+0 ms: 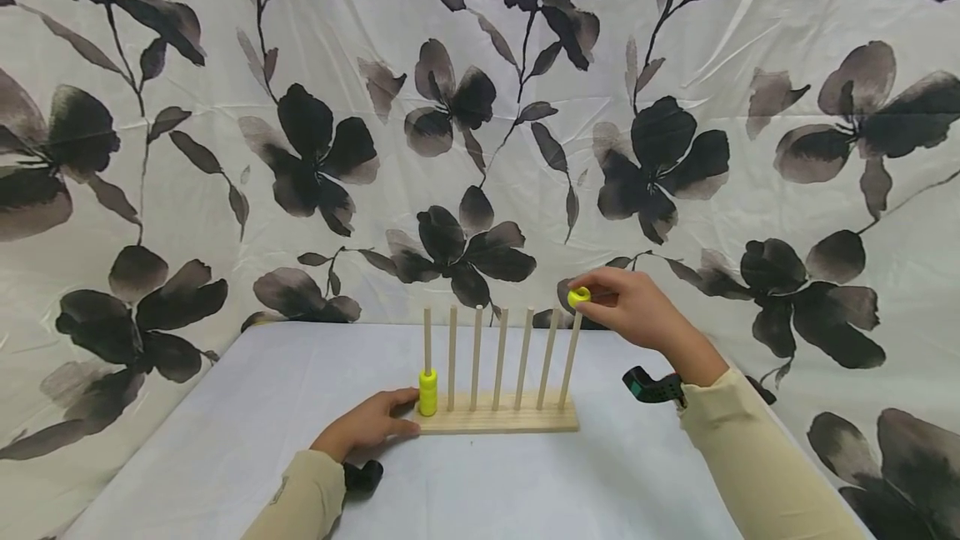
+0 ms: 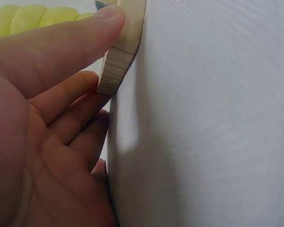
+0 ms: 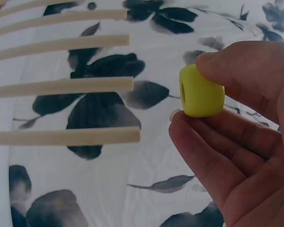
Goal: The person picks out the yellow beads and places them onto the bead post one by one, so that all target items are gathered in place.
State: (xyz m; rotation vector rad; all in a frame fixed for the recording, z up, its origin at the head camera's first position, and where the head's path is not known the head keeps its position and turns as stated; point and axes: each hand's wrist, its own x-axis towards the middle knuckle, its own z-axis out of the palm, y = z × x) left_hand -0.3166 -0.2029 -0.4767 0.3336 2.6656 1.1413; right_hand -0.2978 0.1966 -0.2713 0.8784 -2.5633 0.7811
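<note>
A wooden peg rack (image 1: 498,423) stands on the table with a row of several upright pegs. Yellow beads (image 1: 427,394) are stacked on its leftmost peg; the other pegs are bare. My left hand (image 1: 367,422) grips the rack's left end, thumb along the front and fingers behind, and the left wrist view shows the thumb over the wooden base (image 2: 116,71). Between thumb and fingers, my right hand (image 1: 633,307) pinches one yellow bead (image 1: 578,297) at the top of the rightmost peg. In the right wrist view, the bead (image 3: 203,92) is apart from the peg tips, its hole facing them.
A white cloth (image 1: 300,373) covers the table. Behind it hangs a floral curtain (image 1: 360,40) with dark printed flowers. Each wrist wears a dark strapped camera, the right one (image 1: 651,386) close to the rack's right side.
</note>
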